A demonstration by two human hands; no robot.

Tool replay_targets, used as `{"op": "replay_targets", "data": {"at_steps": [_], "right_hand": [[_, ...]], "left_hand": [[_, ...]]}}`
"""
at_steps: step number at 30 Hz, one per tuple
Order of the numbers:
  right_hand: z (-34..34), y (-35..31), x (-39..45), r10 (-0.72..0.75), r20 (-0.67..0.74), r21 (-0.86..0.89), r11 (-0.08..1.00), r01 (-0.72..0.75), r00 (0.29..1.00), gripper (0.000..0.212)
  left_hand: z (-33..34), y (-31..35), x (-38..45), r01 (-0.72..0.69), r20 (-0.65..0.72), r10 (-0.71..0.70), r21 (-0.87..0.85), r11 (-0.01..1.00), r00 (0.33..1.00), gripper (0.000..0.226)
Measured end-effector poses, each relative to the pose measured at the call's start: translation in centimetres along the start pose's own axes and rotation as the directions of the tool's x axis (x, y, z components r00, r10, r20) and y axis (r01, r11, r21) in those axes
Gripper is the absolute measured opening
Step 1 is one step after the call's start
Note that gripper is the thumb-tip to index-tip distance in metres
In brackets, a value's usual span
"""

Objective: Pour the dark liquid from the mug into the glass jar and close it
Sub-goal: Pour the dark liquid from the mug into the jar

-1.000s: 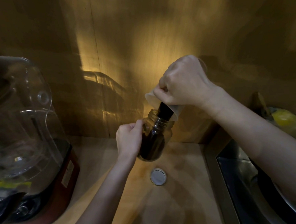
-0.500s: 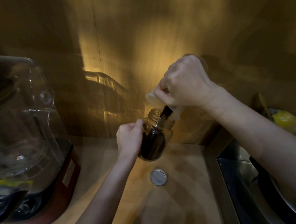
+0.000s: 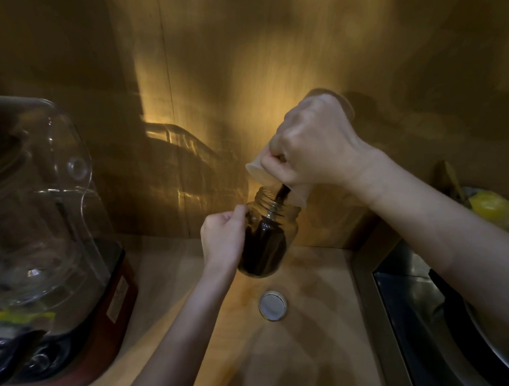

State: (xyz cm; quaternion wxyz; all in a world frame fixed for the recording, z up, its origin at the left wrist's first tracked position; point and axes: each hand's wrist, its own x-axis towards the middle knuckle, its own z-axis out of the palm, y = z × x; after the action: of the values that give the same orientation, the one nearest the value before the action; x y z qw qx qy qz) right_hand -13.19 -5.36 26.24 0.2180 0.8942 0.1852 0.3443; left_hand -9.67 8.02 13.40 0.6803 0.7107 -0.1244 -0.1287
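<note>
My left hand [image 3: 223, 238] grips the glass jar [image 3: 270, 241] from its left side and holds it tilted just above the wooden counter [image 3: 312, 358]. The jar is about two thirds full of dark liquid. Over its mouth, my right hand [image 3: 314, 145] holds the pale mug [image 3: 259, 171] tipped steeply down, rim touching the jar's neck. A thin dark stream [image 3: 281, 192] runs from the mug into the jar. The jar's round metal lid [image 3: 273, 305] lies flat on the counter just in front of the jar.
A blender with a clear plastic cover and a dark red base [image 3: 38, 240] fills the left side. A metal sink [image 3: 417, 319] with a dark pan in it lies at the right. Something yellow [image 3: 491, 206] sits behind the sink. A wooden wall [image 3: 254, 60] stands close behind.
The stream from the mug has thinned from a broad pour to a narrow thread. The mug is tipped a little steeper. The jar and the lid have stayed in place.
</note>
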Motion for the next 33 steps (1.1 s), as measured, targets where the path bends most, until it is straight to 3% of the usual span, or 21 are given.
{"op": "replay_targets", "data": {"at_steps": [18, 33], "right_hand": [[0.3, -0.2, 0.3, -0.043, -0.006, -0.003, 0.999, 0.043, 0.999, 0.038], [1.2, -0.5, -0.4, -0.171, 0.018, -0.068, 0.983, 0.172, 0.985, 0.044]], "left_hand": [[0.1, -0.2, 0.3, 0.011, -0.013, -0.011, -0.007, 1.000, 1.000, 0.040], [0.1, -0.8, 0.7, 0.035, -0.038, -0.035, 0.011, 0.999, 0.999, 0.046]]}}
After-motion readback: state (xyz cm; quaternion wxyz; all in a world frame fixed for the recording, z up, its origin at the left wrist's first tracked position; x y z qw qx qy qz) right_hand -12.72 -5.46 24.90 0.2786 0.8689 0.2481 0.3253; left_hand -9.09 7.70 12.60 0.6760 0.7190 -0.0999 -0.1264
